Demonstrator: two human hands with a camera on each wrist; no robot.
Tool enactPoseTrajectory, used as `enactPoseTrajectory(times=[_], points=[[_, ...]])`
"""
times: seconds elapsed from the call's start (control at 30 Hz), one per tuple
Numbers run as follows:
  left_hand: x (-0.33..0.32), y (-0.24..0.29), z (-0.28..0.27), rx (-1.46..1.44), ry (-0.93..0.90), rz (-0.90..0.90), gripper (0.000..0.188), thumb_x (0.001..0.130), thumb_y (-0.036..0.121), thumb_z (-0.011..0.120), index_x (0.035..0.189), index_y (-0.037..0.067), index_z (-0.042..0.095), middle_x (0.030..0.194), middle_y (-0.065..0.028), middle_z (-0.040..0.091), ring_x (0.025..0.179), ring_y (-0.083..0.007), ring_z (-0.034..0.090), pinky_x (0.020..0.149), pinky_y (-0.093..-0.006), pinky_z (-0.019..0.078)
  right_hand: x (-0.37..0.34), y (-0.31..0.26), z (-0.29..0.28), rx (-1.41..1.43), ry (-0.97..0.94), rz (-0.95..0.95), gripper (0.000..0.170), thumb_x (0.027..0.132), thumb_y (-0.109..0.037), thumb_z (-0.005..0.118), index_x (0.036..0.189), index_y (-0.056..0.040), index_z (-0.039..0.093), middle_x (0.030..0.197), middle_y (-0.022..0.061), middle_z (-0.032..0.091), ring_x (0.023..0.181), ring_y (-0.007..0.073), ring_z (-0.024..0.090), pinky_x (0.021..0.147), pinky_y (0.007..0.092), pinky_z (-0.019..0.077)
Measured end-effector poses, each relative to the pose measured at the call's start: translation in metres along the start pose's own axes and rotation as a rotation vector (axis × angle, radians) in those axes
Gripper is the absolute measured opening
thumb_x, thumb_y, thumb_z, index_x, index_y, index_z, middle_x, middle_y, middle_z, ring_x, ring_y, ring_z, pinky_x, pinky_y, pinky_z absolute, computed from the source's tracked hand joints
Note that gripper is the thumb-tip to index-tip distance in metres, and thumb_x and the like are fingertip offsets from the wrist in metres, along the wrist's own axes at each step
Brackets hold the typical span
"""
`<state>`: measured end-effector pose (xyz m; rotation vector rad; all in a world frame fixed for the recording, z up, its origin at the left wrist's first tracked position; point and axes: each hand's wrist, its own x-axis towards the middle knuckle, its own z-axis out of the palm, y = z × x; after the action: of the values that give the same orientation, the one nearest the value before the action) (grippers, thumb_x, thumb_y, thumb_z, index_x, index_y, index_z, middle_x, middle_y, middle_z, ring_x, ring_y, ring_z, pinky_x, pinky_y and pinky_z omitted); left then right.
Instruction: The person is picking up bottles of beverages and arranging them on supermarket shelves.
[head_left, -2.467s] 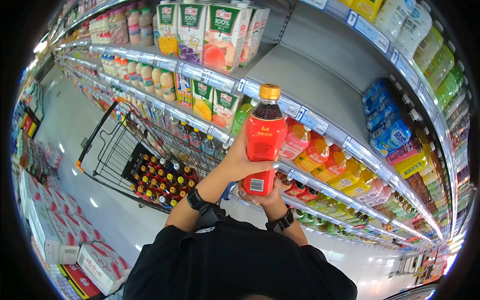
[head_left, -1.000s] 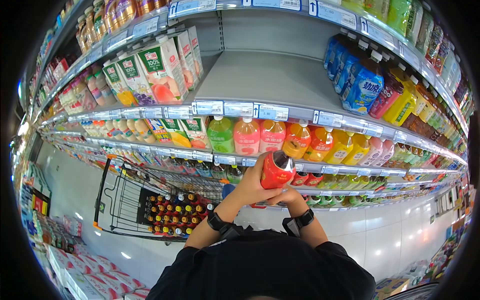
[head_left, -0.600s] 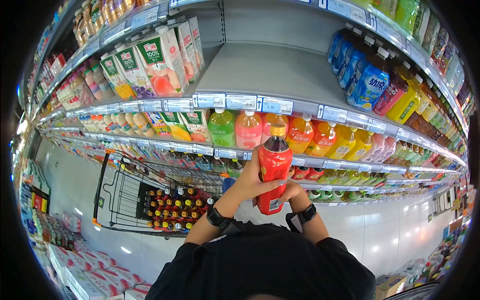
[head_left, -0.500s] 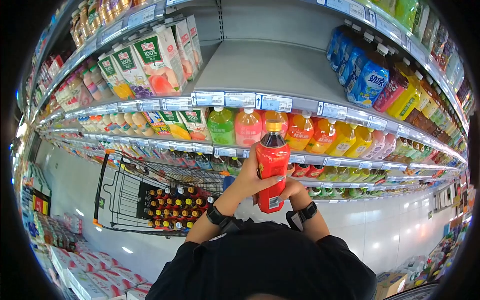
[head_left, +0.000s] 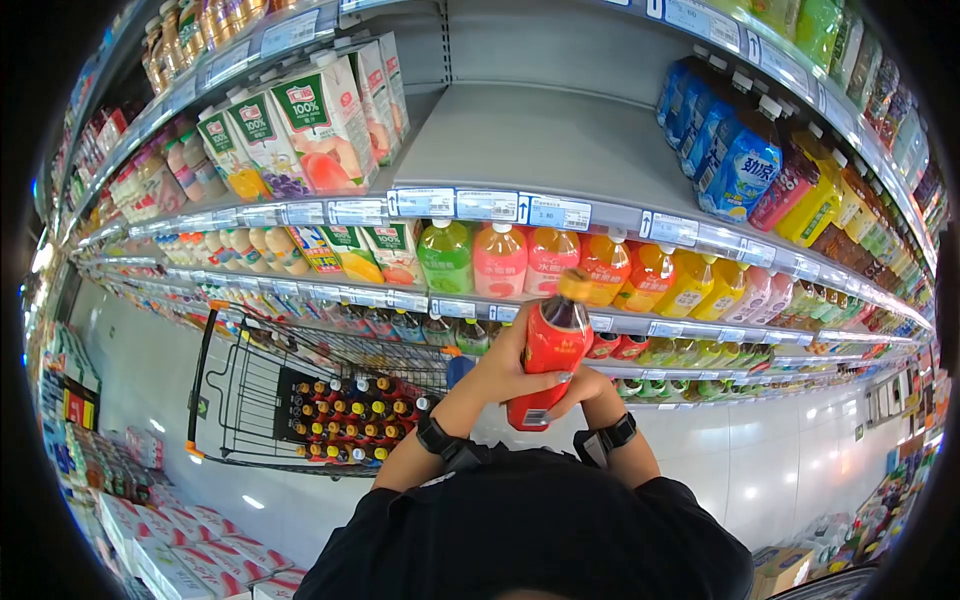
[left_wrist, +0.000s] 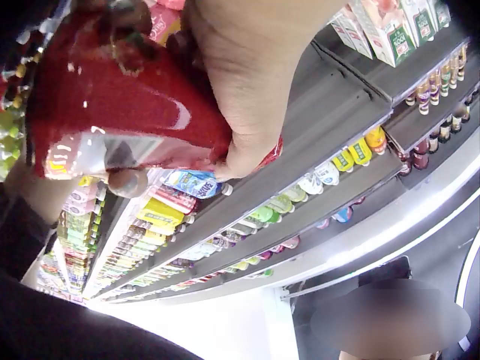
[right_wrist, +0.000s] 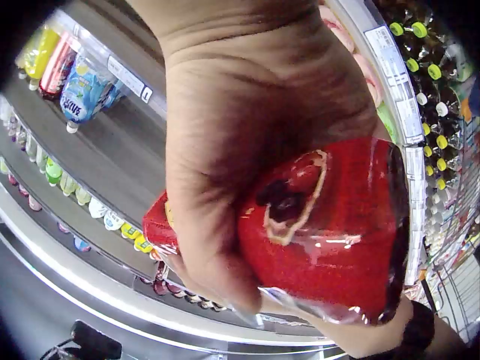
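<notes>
A plastic drink bottle (head_left: 553,350) with a red label, dark neck and gold cap is held in front of the chest. It leans so that its cap points up and to the right; the cap is blurred. My left hand (head_left: 508,366) grips the bottle from its left side, thumb lying across the label. From the lower right, my right hand (head_left: 584,390) holds it near its base, where part of a barcode shows. The right wrist view has the right hand (right_wrist: 240,142) curled over the red label, its far fingers partly hidden.
A shopping cart (head_left: 270,390) at left carries a crate of capped bottles (head_left: 350,420). Shelves ahead hold juice cartons (head_left: 318,130), blue drink packs (head_left: 735,165) and rows of coloured juice bottles (head_left: 605,268). White boxes (head_left: 190,550) are stacked at lower left.
The bottle came down from a raised position, was tipped away, then stood nearly upright half a second ago. Now its cap leans right. Both hands stay on it; the head view has shifted too.
</notes>
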<state>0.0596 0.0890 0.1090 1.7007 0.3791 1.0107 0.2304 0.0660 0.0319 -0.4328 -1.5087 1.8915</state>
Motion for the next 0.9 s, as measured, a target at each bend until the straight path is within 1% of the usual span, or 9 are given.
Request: enactPoseTrajectory(times=[0.1, 0.13, 0.2, 0.33, 0.4, 0.5, 0.6, 0.73, 0.9], points=[[0.004, 0.008, -0.010, 0.259, -0.106, 0.057, 0.087, 0.057, 0.023, 0.081, 0.129, 0.004, 0.036, 0.122, -0.0103, 0.047, 0.116, -0.0242, 0.045, 0.098, -0.0364, 0.0351, 0.002, -0.010, 0.012, -0.462, 0.187, -0.120, 0.076, 0.054, -0.009, 0.082, 0.122, -0.0032, 0.048, 0.110, 0.0072, 0.058, 0.103, 0.0194, 0.054, 0.091, 0.0352, 0.0428], [0.007, 0.017, -0.010, 0.365, -0.111, 0.117, 0.089, 0.051, 0.026, 0.083, 0.126, 0.007, 0.039, 0.120, -0.0099, 0.049, 0.114, -0.0273, 0.046, 0.100, -0.0393, 0.0303, 0.004, -0.013, 0.023, -0.389, 0.332, -0.299, 0.067, 0.063, -0.009, 0.078, 0.122, -0.0037, 0.048, 0.111, 0.0062, 0.056, 0.103, 0.0176, 0.054, 0.090, 0.0333, 0.0431], [0.013, 0.032, -0.013, 0.502, -0.103, 0.222, 0.087, 0.051, 0.027, 0.083, 0.125, 0.009, 0.041, 0.119, -0.0099, 0.049, 0.113, -0.0286, 0.046, 0.102, -0.0428, 0.0258, 0.017, -0.021, 0.027, 0.214, 0.456, -0.332, 0.058, 0.069, -0.008, 0.073, 0.121, -0.0036, 0.047, 0.114, 0.0065, 0.054, 0.103, 0.0164, 0.053, 0.089, 0.0318, 0.0432], [0.028, 0.053, -0.018, 0.841, 0.044, 0.527, 0.075, 0.054, 0.028, 0.079, 0.120, 0.013, 0.048, 0.118, -0.0080, 0.051, 0.115, -0.0278, 0.047, 0.101, -0.0498, 0.0227, 0.050, -0.077, 0.031, -0.578, 0.722, -0.601, 0.043, 0.077, -0.012, 0.066, 0.115, -0.0028, 0.049, 0.120, 0.0136, 0.051, 0.107, 0.0266, 0.052, 0.090, 0.0360, 0.0425], [0.037, 0.069, -0.022, 0.965, 0.111, 0.698, 0.064, 0.058, 0.024, 0.075, 0.117, 0.016, 0.052, 0.121, -0.0069, 0.051, 0.113, -0.0256, 0.049, 0.098, -0.0489, 0.0263, 0.063, -0.120, 0.021, -1.161, 0.626, -1.007, 0.038, 0.076, -0.011, 0.065, 0.111, -0.0046, 0.051, 0.120, 0.0160, 0.051, 0.111, 0.0334, 0.051, 0.092, 0.0412, 0.0415], [0.053, 0.082, -0.036, 1.130, 0.113, 0.911, 0.061, 0.060, 0.021, 0.073, 0.117, 0.017, 0.052, 0.124, -0.0069, 0.050, 0.111, -0.0253, 0.051, 0.097, -0.0483, 0.0278, 0.072, -0.147, 0.010, -1.469, 0.730, -1.154, 0.038, 0.075, -0.012, 0.065, 0.110, -0.0067, 0.051, 0.121, 0.0181, 0.051, 0.114, 0.0400, 0.047, 0.094, 0.0468, 0.0392], [0.076, 0.087, -0.051, 1.176, 0.183, 0.937, 0.060, 0.061, 0.021, 0.072, 0.117, 0.016, 0.052, 0.124, -0.0067, 0.050, 0.110, -0.0259, 0.052, 0.095, -0.0458, 0.0306, 0.091, -0.167, 0.000, -1.491, 0.772, -1.207, 0.039, 0.073, -0.013, 0.067, 0.109, -0.0069, 0.052, 0.120, 0.0179, 0.052, 0.116, 0.0395, 0.047, 0.094, 0.0451, 0.0397], [0.114, 0.091, -0.078, 1.073, 0.220, 0.861, 0.053, 0.065, 0.027, 0.071, 0.111, 0.008, 0.054, 0.111, -0.0087, 0.056, 0.104, -0.0282, 0.054, 0.091, -0.0439, 0.0361, 0.119, -0.181, -0.024, -1.380, 0.914, -1.016, 0.044, 0.066, -0.013, 0.071, 0.107, -0.0063, 0.056, 0.114, 0.0158, 0.057, 0.108, 0.0328, 0.054, 0.090, 0.0376, 0.0443], [0.147, 0.095, -0.092, 1.093, 0.367, 0.549, 0.057, 0.070, 0.039, 0.071, 0.107, 0.000, 0.053, 0.101, -0.0173, 0.060, 0.095, -0.0345, 0.057, 0.085, -0.0426, 0.0416, 0.155, -0.193, -0.029, -1.224, 1.141, -0.569, 0.054, 0.058, -0.023, 0.075, 0.106, -0.0081, 0.056, 0.092, 0.0153, 0.065, 0.086, 0.0345, 0.062, 0.075, 0.0403, 0.0504]])
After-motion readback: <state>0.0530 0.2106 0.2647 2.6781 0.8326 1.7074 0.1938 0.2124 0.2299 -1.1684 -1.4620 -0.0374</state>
